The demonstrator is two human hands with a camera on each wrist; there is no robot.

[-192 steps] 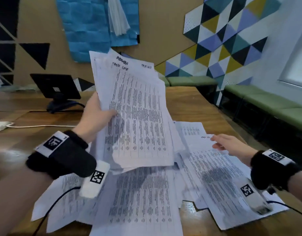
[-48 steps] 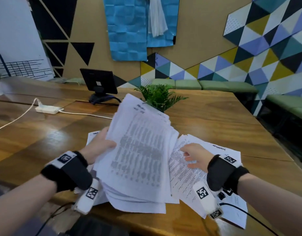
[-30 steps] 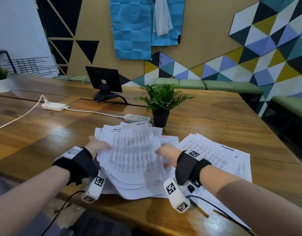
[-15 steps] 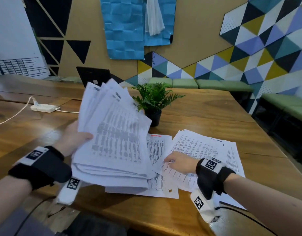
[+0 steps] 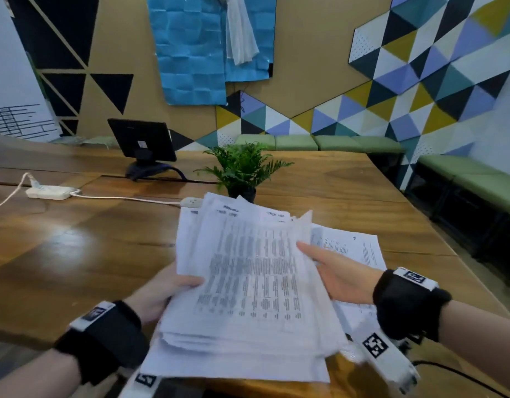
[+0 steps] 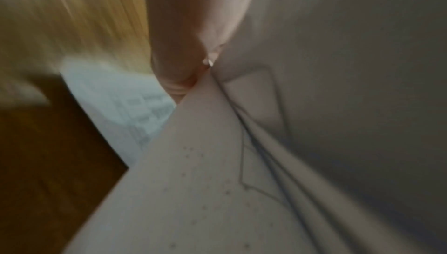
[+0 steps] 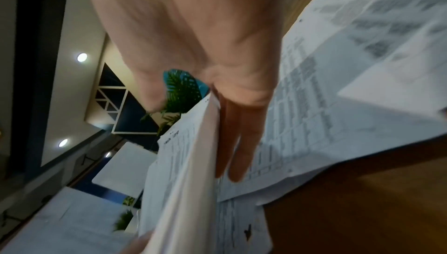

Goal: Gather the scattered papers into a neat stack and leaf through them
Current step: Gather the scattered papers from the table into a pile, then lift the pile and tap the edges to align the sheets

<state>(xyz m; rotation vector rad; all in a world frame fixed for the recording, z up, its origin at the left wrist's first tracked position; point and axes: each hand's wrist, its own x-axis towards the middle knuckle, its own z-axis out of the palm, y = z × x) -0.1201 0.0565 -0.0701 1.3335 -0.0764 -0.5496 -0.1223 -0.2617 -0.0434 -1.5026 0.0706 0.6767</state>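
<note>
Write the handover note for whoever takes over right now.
Left hand: grips the stack at its left edge, thumb on top.
Right hand: holds the right edge, thumb above, fingers beneath.
Stack: raised off the table, edges uneven.
Done: most papers gathered.
Left: loose sheets lie on the table under and right of the stack; add them, square up, leaf through.

An office meeting room, shown by its long wooden table (image 5: 75,254), monitor (image 5: 141,139), power strip (image 5: 48,193) and green benches (image 5: 334,142).

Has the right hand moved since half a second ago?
Yes: the right hand has come up and leftward off the loose sheets on the table, onto the right edge of the held stack.
</note>
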